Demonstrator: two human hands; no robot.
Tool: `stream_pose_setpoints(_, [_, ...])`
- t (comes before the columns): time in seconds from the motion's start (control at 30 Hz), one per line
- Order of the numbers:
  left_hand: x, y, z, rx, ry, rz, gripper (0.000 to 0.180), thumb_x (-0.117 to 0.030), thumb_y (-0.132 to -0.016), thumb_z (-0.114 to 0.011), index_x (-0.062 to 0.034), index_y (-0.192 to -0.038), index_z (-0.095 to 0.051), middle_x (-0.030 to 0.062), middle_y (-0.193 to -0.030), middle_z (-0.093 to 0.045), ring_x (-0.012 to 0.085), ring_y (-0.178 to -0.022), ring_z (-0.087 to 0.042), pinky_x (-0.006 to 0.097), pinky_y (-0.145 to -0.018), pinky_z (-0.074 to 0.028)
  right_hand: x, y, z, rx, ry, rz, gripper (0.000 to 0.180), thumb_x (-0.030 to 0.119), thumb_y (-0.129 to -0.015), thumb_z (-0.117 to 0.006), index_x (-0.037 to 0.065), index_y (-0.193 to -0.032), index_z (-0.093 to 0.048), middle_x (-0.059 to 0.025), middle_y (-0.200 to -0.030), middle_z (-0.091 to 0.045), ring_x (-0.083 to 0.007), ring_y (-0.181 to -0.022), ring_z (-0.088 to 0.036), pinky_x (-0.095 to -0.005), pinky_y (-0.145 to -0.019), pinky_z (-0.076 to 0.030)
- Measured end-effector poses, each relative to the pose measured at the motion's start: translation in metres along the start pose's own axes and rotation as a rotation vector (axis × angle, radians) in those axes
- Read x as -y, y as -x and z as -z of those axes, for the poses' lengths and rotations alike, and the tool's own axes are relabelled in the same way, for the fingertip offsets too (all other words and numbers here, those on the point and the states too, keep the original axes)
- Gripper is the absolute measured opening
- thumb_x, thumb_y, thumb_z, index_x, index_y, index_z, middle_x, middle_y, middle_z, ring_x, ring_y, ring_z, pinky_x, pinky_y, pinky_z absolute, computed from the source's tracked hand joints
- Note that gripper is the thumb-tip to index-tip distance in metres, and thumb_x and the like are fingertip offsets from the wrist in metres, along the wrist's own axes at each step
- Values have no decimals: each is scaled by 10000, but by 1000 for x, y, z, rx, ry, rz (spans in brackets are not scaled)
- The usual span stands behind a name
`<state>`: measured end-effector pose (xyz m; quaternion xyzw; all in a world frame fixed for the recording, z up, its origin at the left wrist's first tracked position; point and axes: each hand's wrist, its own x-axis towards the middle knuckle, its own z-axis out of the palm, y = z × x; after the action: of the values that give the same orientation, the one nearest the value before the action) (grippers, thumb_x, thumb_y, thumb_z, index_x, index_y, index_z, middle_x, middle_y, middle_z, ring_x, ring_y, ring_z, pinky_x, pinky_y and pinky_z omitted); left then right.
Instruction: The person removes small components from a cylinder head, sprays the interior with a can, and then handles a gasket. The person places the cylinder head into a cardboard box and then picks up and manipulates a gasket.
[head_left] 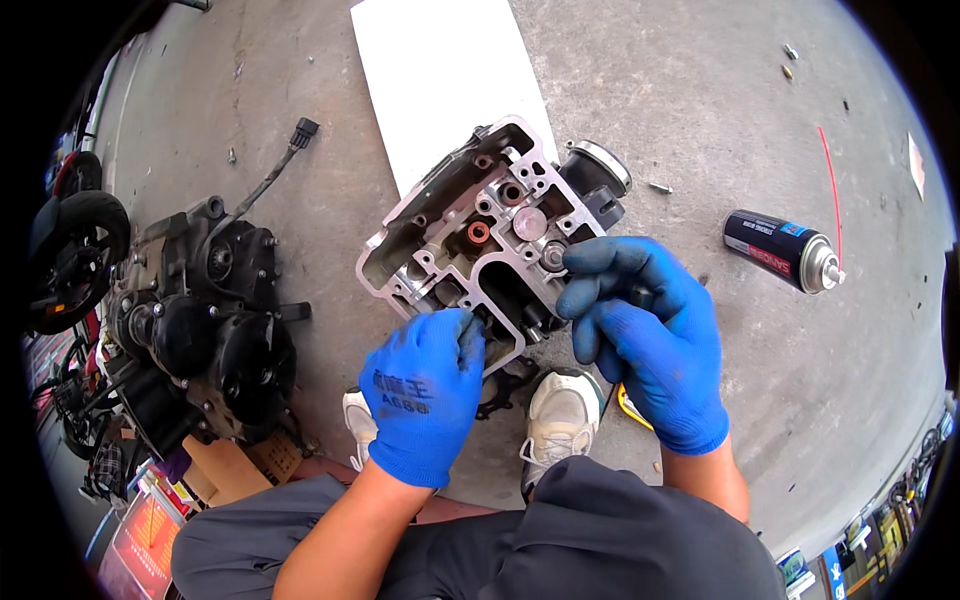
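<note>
Handling an engine cylinder head with both gloved hands appears to be the step in hand; the casting sits tilted in front of the person, above the toes of the pale shoes, its open cavities facing up; the far side overlaps a white sheet on the concrete floor; whether it rests on a support or is held up cannot be told.

The left hand is bent inward at the near edge of the casting; its fingertips are hidden, so whether it grips that edge or something small inside cannot be told; the right hand is at the right edge, fingers curled and thumb drawn towards them; whether anything is pinched there is unclear.

The work looks like close finger work around the openings, where an orange-red ring and a round metal disc sit exposed; as a judgement, the next move calls for keeping the casting steady with the left hand while the right works precisely with its fingertips, taking care that nothing small drops into a cavity.

A spray can with a thin red tube lies well apart on the right; a dark engine unit lies on the left.
</note>
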<state>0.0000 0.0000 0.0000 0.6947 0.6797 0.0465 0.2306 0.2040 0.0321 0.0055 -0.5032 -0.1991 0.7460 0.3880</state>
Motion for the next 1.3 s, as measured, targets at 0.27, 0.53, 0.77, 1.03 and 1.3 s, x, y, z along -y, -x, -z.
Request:
stream_pose_setpoints(0.27, [-3, 0, -13, -73, -97, -47, 147, -173, -834, -705, -91, -943, -648, 108, -791, -651, 316, -715, -648, 421, -638, -509, 1, -3, 12, -28, -17, -14, 418, -51, -829, -440, -33, -1215, -599, -96, -939, -664, -74, -675, -585, -187, -557, -430])
stream_pose_setpoints(0.53, [-13, 6, 0, 34, -243, -38, 241, -164, -852, -690, -63, -1068, -660, 117, -796, -642, 310, -699, -643, 416, -612, -501, 3, -10, 10, 3, -29, -28, 413, -53, -824, -444, -46, -1209, -593, -97, -918, -656, -81, -668, -576, -198, -582, -448])
stream_pose_setpoints(0.77, [-21, 12, 6, 202, -325, -39, 411, -167, -895, -634, 51, -1239, -581, 137, -804, -648, 296, -675, -643, 398, -580, -496, 1, -10, 2, -27, -6, -38, 412, -56, -819, -450, -49, -1203, -599, -96, -909, -654, -81, -667, -561, -213, -610, -470])
stream_pose_setpoints(1.03, [-23, 27, 9, 385, -307, -24, 537, -153, -876, -617, 100, -1331, -491, 151, -772, -640, 295, -636, -639, 409, -566, -501, -6, -4, -8, -37, 60, -56, 392, -55, -841, -450, -42, -1200, -605, -85, -916, -646, -73, -704, -561, -214, -654, -486])
stream_pose_setpoints(1.3, [6, 7, 41, 289, 515, 8, 541, -181, -910, -615, 91, -1355, -472, 100, -677, -605, 191, -524, -571, 321, -489, -449, -4, 7, -22, -37, 91, -7, 366, -51, -876, -470, -37, -1215, -606, -76, -926, -645, -78, -745, -581, -221, -686, -503])
